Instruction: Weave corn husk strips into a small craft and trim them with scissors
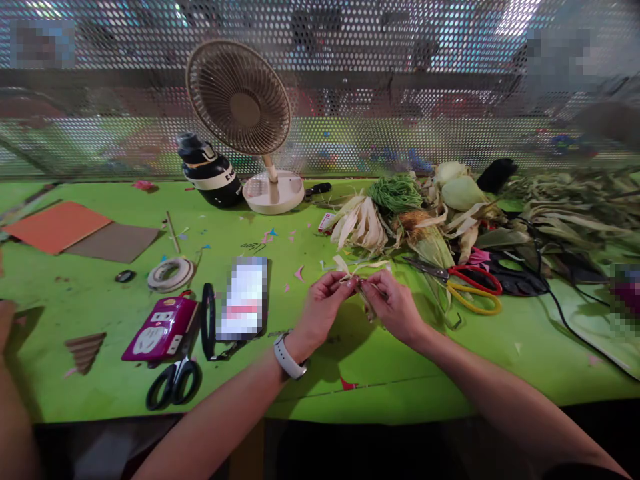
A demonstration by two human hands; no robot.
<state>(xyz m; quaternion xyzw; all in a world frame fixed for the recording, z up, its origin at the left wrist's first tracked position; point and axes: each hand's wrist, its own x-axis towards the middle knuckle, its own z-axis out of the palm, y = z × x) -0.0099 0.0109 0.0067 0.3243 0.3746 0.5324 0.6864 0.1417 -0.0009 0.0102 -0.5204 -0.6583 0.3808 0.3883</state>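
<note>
Pale, ribbon-like strips of dried corn husk [373, 265] are between your two hands, just right of the centre of the frame, over the bright green bench [390, 393]. Your grip is a pinch on both sides: the left hand [324, 305] has thumb and fingertips closed on the husk, and the right hand [397, 307] does the same close beside it. What lies exactly under the fingertips is too small to tell. Loose ends stick out beyond your fingers. Expect the husk to weigh next to nothing, to bend easily and to split along its grain if you pull hard; hold it close to the pinched middle rather than by the thin ends. It should not be slippery, so a light pinch ought to do.

Farther off, right of centre, a fanned bunch of cream-coloured husk [361, 223] lies beside a tangled bundle of thin green strands [396, 193]. In the upper left, next to a round beige desk fan [245, 110], you have a black bottle with a white band [213, 177]; its lid looks closed, and its opaque wall hides any contents.
</note>
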